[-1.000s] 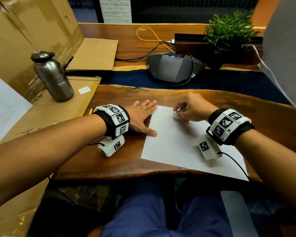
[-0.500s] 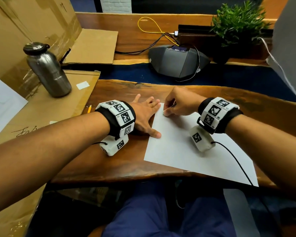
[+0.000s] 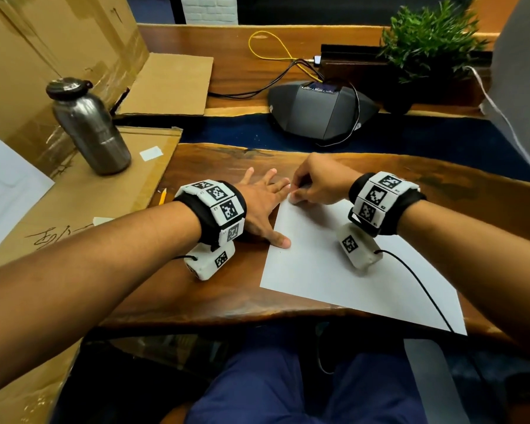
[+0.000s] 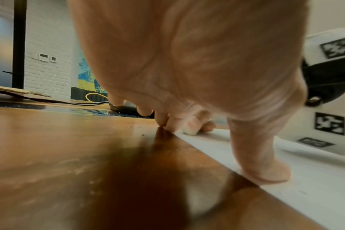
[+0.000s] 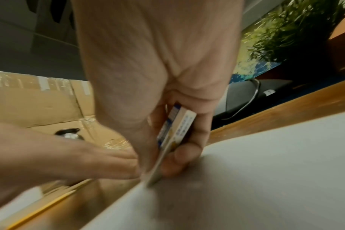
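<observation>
A white sheet of paper [image 3: 334, 264] lies on the wooden table [image 3: 214, 301]. My left hand [image 3: 266, 194] lies flat beside the sheet's left edge, fingers spread on the wood, thumb [image 4: 266, 171] pressing the paper's edge. My right hand [image 3: 300, 194] is at the sheet's top left corner, close to the left fingertips. It pinches a small white eraser [image 5: 175, 137] with a blue and yellow sleeve between thumb and fingers, its tip down on the paper. The eraser [image 4: 191, 132] also shows in the left wrist view, beyond the left fingers.
A steel bottle [image 3: 89, 130] stands on flat cardboard [image 3: 74, 209] at the left, with a yellow pencil [image 3: 162, 195] at the cardboard's edge. A grey conference speaker [image 3: 318, 111] with cables and a potted plant [image 3: 429, 41] sit behind the paper.
My right hand has slid the eraser left along the top of the paper to its top left corner, up to the left fingertips. The left hand has stayed put.
</observation>
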`<move>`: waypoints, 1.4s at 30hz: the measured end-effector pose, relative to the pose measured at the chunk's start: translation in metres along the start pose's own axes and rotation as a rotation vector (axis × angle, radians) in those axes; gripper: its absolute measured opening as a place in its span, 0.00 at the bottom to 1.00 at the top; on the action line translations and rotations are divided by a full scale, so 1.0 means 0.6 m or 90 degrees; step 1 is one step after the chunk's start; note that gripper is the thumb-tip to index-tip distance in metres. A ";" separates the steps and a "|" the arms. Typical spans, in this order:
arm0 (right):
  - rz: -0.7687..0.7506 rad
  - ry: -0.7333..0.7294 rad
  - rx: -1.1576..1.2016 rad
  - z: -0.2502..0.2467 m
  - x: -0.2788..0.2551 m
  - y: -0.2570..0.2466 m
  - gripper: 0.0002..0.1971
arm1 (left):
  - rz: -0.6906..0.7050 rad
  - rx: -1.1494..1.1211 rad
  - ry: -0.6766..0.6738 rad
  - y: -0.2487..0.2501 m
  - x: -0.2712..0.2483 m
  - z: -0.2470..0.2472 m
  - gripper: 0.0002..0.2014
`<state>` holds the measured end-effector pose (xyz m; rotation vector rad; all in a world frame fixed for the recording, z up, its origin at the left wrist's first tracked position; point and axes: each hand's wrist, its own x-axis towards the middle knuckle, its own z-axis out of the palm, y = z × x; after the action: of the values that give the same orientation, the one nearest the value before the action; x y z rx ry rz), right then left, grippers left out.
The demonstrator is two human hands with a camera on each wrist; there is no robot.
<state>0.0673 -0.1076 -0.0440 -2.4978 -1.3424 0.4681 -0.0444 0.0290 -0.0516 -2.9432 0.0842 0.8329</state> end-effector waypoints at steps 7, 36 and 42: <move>0.036 0.045 0.019 -0.004 0.005 0.011 0.10 | 0.000 -0.029 0.005 0.000 -0.004 0.008 0.62; 0.024 0.058 -0.026 -0.011 0.033 0.017 0.09 | -0.010 -0.090 -0.001 -0.006 0.002 0.016 0.65; -0.004 -0.007 -0.014 -0.019 0.022 0.012 0.07 | -0.013 -0.077 -0.002 -0.005 0.005 0.016 0.65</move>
<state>0.0839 -0.1013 -0.0385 -2.5119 -1.3666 0.4687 -0.0466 0.0326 -0.0610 -3.0492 0.0024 0.8701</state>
